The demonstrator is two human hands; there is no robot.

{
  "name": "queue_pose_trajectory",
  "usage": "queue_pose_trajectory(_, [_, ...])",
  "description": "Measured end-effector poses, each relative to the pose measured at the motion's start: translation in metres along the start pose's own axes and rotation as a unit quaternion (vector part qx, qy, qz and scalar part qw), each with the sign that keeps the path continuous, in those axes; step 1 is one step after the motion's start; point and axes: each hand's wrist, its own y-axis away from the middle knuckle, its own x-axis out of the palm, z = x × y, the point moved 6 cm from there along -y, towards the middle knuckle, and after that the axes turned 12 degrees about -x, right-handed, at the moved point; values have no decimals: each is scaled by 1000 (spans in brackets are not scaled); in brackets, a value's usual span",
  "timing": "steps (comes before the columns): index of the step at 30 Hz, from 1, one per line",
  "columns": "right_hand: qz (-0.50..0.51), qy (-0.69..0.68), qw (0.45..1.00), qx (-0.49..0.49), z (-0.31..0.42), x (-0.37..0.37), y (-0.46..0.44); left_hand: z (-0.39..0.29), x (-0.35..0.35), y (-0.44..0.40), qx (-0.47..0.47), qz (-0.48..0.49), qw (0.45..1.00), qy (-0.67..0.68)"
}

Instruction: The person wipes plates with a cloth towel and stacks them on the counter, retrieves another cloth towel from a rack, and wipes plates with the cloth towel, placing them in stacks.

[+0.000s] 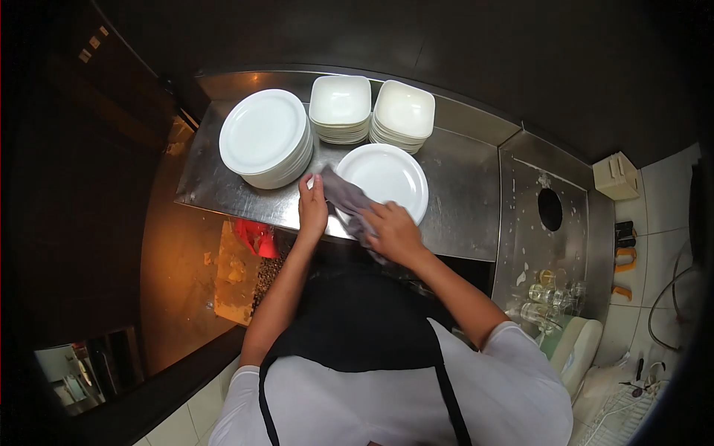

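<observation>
A grey cloth stretches between my two hands and lies over the left edge of a round white plate. With closed fingers, my left hand grips the cloth's upper left end, beside the plate. My right hand presses the lower part of the cloth at the plate's near rim, its fingers curled over the fabric. Part of the plate's edge is hidden under cloth and hand. To the left rises a tall stack of round white plates.
Two stacks of square white bowls, left and right, stand behind the plate on the steel counter. A steel sink area with several glasses is at right. Something red sits below the counter's left edge.
</observation>
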Motion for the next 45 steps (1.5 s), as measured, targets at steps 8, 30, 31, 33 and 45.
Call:
queue_pose_trajectory(8, [-43, 168, 985, 24, -93, -14, -39, -11, 7, -8, 26, 31, 986, -163])
queue_pose_trajectory(30, [-34, 11, 999, -38, 1, 16, -38, -27, 9, -39, 53, 5, 981, -184])
queue_pose_trajectory(31, [-34, -9, 999, -29, -1, 10, -16, -38, 12, -33, 72, -12, 979, -188])
queue_pose_trajectory(33, [-38, 9, 999, 9, -21, -6, 26, -55, 24, -20, 131, -28, 960, -247])
queue_pose_trajectory(45, [-353, 7, 899, 260, -119, -3, 95, -58, 46, -4, 181, -62, 958, -212])
